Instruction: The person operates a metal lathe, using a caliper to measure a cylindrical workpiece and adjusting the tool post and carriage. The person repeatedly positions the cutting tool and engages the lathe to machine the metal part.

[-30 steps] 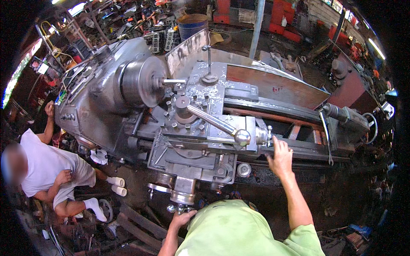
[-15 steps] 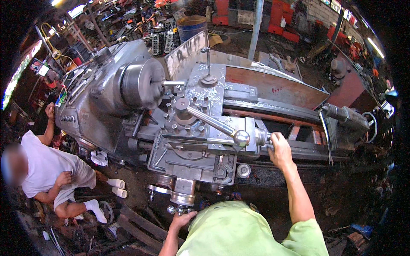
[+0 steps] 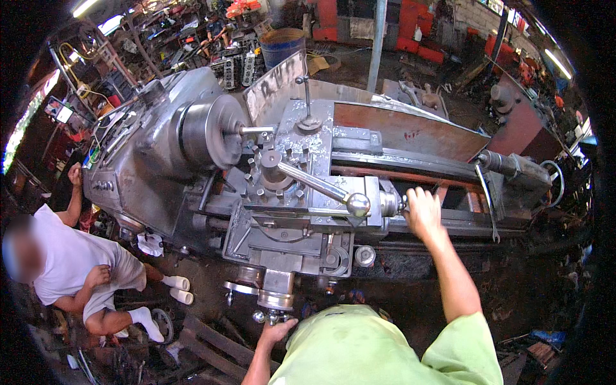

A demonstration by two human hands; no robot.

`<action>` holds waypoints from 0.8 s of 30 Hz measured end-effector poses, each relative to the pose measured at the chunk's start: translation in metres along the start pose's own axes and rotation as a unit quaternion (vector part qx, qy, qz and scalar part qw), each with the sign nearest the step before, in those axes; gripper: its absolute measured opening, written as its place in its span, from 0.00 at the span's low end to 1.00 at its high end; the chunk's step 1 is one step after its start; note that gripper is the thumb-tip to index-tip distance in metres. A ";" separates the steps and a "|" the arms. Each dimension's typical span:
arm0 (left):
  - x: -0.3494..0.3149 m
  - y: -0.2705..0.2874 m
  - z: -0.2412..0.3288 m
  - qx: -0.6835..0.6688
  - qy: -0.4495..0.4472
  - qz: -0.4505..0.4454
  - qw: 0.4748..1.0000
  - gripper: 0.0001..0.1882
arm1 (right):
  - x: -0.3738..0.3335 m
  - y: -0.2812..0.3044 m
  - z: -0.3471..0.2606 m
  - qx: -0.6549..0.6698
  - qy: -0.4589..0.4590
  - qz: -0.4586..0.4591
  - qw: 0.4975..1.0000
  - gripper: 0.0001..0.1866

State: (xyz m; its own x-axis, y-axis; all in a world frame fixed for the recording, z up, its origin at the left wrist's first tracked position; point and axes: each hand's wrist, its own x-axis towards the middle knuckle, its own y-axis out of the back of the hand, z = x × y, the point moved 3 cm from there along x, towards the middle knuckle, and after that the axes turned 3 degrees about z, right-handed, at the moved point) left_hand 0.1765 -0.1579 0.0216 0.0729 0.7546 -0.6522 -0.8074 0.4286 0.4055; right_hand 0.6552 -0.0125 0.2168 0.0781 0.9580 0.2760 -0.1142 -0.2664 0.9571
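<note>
A metal lathe spans the view, its chuck (image 3: pixel 221 131) blurred as if spinning, with a thin metal bar (image 3: pixel 258 129) sticking out of it toward the tool post (image 3: pixel 274 170). The tool post carries several square-headed bolts and a long lever (image 3: pixel 314 179) ending in a steel ball. My right hand (image 3: pixel 423 212) is closed around the small crank handle at the right end of the compound slide (image 3: pixel 387 204); its fingers partly hide the handle. Low in the middle, my left hand (image 3: pixel 277 330) grips the ball-ended cross-slide handle (image 3: pixel 272 317), fingers partly hidden.
At the left, a person in a white shirt (image 3: pixel 83 256) sits with one hand at the lathe's headstock (image 3: pixel 160 122). The tailstock (image 3: pixel 513 170) and a hanging wrench (image 3: pixel 489 199) are at the right. Metal chips lie on the carriage. A blue drum (image 3: pixel 282 48) stands behind.
My right hand has turned at the compound-slide crank, its knuckles now higher and more upright. My left hand stays on the cross-slide handle. The view has shifted slightly.
</note>
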 end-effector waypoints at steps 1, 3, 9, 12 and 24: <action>-0.001 -0.001 -0.003 -0.005 -0.003 0.014 1.000 0.24 | -0.022 0.000 -0.009 0.011 -0.047 0.038 0.998 0.25; -0.001 -0.007 -0.006 -0.005 -0.011 0.027 1.000 0.25 | -0.050 -0.001 -0.017 0.056 -0.064 0.010 0.996 0.22; 0.002 -0.004 -0.012 0.046 -0.008 0.045 0.998 0.27 | 0.003 -0.001 0.015 0.230 -0.066 -0.157 0.958 0.35; 0.000 -0.005 -0.005 0.031 -0.042 0.066 0.996 0.25 | 0.028 -0.003 0.027 0.225 -0.063 -0.216 0.948 0.47; 0.005 0.011 -0.031 0.017 -0.117 0.163 0.980 0.28 | 0.007 -0.003 -0.016 0.141 0.004 0.023 0.990 0.27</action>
State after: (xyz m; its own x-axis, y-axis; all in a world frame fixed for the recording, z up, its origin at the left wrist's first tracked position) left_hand 0.1505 -0.1647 0.0029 -0.0508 0.9455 -0.3215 -0.7904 0.1587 0.5917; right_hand 0.6403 -0.0035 0.2142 0.0713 0.9445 0.3206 0.1629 -0.3281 0.9305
